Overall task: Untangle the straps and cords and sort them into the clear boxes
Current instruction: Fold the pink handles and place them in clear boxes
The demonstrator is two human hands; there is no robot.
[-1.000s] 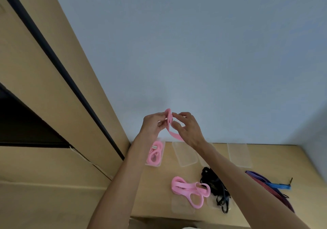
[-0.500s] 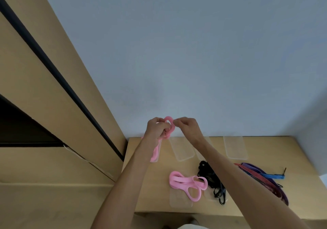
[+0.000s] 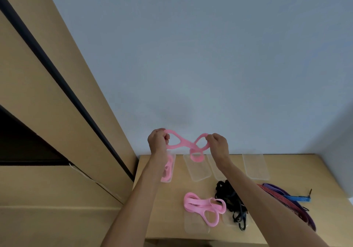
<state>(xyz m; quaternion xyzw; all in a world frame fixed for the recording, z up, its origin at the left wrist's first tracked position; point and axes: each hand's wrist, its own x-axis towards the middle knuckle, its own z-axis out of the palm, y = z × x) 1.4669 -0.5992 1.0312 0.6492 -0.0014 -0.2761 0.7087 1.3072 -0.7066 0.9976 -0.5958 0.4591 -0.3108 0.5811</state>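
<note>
Above the wooden table [image 3: 324, 172], the left hand [image 3: 158, 141] and right hand [image 3: 218, 145] each curl their fingers around one end of a pink strap [image 3: 184, 144], stretched between them in a twisted figure-eight. Below the fingers sit clear boxes [image 3: 198, 167], more pink straps [image 3: 203, 206] and black cords [image 3: 232, 201].

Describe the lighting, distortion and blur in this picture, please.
Head view: soft, dim, even light; faint shadow on the wall above the hands; wide-angle lens bends the cabinet edges; pink strap reasonably sharp; clear boxes low in contrast.
</note>
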